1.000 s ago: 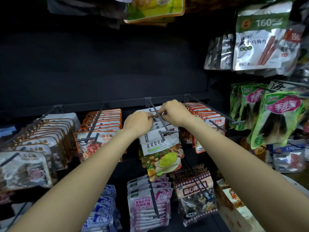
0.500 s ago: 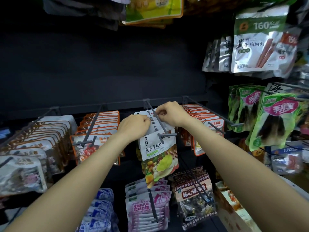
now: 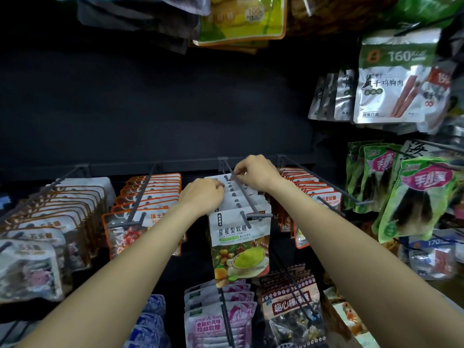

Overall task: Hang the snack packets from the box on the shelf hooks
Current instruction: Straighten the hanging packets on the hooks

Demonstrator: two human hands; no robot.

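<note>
At the far left we see glossy white packets [image 3: 37, 237] hanging in a dense row on a thin grey metal hook [image 3: 30, 204]. Next to them hang orange-edged packets [image 3: 150, 197], flat and shiny, on their own rod.

In the middle our left hand [image 3: 203, 194] has its grip closed on the top edges of the white gummy packets [image 3: 239, 237], fingers curled on the left side of the centre hook [image 3: 241, 192]. These packets are already on this hook, which is a slim grey rod with a short cross bar at the front end. The front packet is a smooth plastic pouch, white above and with printed fruit below, hanging a little tilted.

Our right hand [image 3: 256, 174] is just on the other side of the rod, and its fingers pinch the packet tops near the back of the row.

Below hang pink packets [image 3: 221, 325] and a clear bag with dark sweets [image 3: 293, 315]. At the lower right we see the corner of the box [image 3: 351, 320], made of cardboard, with packets inside. On the right side hang green pouches [image 3: 419, 202] and, higher, silver foil pouches [image 3: 391, 79].
</note>
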